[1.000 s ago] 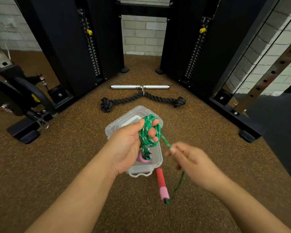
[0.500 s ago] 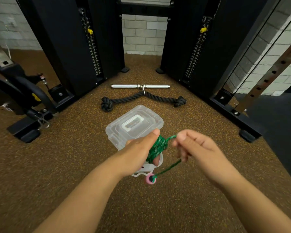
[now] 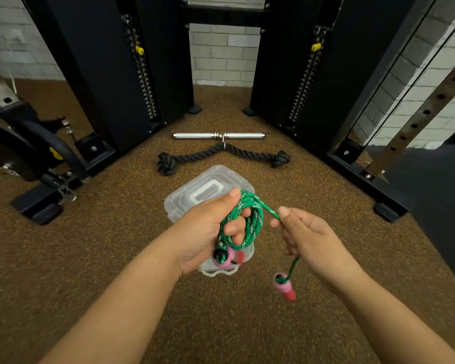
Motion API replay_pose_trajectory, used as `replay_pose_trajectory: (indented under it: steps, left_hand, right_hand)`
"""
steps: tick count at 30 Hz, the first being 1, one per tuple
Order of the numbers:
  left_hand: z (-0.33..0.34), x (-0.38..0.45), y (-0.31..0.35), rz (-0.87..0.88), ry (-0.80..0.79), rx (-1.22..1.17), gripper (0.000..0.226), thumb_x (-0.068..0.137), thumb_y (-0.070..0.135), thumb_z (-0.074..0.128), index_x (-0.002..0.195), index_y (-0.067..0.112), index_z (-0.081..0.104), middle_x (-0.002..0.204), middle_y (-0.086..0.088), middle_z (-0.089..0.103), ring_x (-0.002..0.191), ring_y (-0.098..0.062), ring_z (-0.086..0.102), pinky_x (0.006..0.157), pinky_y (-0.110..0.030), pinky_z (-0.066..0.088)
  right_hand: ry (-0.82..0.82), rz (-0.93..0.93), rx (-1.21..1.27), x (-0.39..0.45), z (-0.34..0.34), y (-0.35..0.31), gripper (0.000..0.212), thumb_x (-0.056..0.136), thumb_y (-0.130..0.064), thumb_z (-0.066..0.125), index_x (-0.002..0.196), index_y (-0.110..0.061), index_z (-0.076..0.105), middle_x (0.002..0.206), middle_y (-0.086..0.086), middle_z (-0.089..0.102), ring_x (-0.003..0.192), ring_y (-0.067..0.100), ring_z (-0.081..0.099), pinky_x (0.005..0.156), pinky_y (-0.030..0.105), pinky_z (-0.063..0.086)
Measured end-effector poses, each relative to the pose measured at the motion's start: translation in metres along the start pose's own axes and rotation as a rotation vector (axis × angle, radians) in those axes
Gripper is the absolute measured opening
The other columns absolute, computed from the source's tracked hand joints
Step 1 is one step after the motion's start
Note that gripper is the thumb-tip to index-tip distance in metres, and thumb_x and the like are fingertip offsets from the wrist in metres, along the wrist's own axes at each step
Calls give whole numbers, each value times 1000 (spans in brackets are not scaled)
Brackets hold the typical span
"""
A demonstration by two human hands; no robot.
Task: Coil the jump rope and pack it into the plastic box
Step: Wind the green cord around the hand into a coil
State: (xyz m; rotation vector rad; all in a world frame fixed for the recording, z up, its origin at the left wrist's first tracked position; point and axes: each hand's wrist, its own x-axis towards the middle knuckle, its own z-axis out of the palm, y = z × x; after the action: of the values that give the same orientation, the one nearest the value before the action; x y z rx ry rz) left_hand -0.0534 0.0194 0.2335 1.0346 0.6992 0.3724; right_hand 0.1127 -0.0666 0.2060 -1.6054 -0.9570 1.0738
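Above the plastic box (image 3: 184,198), left hand (image 3: 202,232) grips coiled jump rope (image 3: 250,222).

Two bare forearms reach in from the bottom edge, with no sleeves covering them up to where the frame cuts them off. The left hand (image 3: 202,232) and right hand (image 3: 310,237) wear no gloves. The fingernails are short and unpainted.

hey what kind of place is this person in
Most likely a gym: black weight stacks of a cable machine stand against a brick wall, and a steel cable bar and black triceps rope lie on the speckled rubber floor.
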Motion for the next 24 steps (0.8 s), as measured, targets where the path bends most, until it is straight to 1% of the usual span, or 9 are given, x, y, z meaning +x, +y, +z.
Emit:
replay_pose_trajectory:
  steps: [4, 7, 9, 14, 16, 18, 20, 23, 24]
  left_hand:
    - [2, 2, -2, 20, 62, 44, 40, 92, 49, 38, 79, 14, 52, 48, 6, 35, 51, -12, 43, 62, -32, 31]
    - [5, 4, -1, 78, 103, -16, 41, 95, 46, 35, 80, 12, 53, 49, 4, 37, 53, -13, 42, 65, -30, 34]
    - [4, 5, 1, 110, 107, -85, 38, 97, 39, 35, 85, 10, 57, 53, 2, 40, 57, -14, 44, 66, -28, 38]
    - [-1, 2, 2, 129, 54, -233, 26, 94, 16, 42, 109, 1, 57, 66, -2, 51, 68, -17, 52, 80, -32, 44]
    - [0, 2, 2, 154, 63, -259, 27, 93, 11, 44, 113, -2, 55, 68, -3, 54, 71, -17, 54, 85, -33, 44]
    - [0, 3, 1, 184, 123, -227, 22, 94, 10, 44, 108, -3, 56, 68, -2, 58, 75, -18, 54, 88, -36, 41]
    - [-2, 4, -1, 180, 182, -164, 19, 94, 14, 46, 101, 4, 60, 67, 2, 62, 77, -18, 54, 85, -39, 37]
    - [-3, 6, -6, 187, 247, -86, 20, 94, 20, 48, 90, 14, 66, 72, 4, 66, 80, -20, 53, 80, -41, 32]
    - [-2, 6, -7, 189, 270, -49, 22, 94, 22, 48, 87, 17, 68, 76, 3, 67, 81, -21, 54, 76, -39, 35]
  right_hand:
    - [27, 2, 6, -1, -2, -2, 39, 86, -48, 47, 63, -18, 56, 47, -8, 36, 44, 10, 33, 47, 24, 33]
    - [-36, -39, -5, 0, -2, 0, 31, 95, -31, 46, 79, -15, 66, 54, -4, 42, 49, 8, 40, 43, 12, 35]
    - [-70, -46, -66, 0, -3, 4, 26, 97, -23, 45, 90, -15, 69, 57, -3, 44, 51, 6, 43, 47, 13, 38]
    - [-46, -88, -211, 2, -2, 16, 43, 79, -62, 50, 61, -26, 63, 56, 7, 40, 52, 19, 37, 52, 34, 34]
    - [-60, -93, -228, 4, 0, 21, 35, 83, -54, 49, 63, -29, 63, 57, 2, 45, 54, 18, 41, 55, 34, 36]
    - [-123, -75, -213, 5, 6, 26, 23, 95, -29, 50, 80, -31, 68, 63, -3, 50, 61, 12, 48, 61, 31, 43]
    - [-186, -63, -212, 3, 11, 29, 28, 98, -13, 46, 94, -30, 68, 66, -7, 53, 64, 7, 51, 65, 25, 47]
    - [-222, -102, -278, -5, 20, 24, 20, 92, -37, 53, 84, -31, 71, 56, -9, 54, 56, 8, 52, 58, 28, 46]
    - [-229, -113, -295, -9, 22, 21, 27, 87, -48, 52, 80, -30, 71, 53, -8, 53, 52, 11, 51, 55, 31, 44]
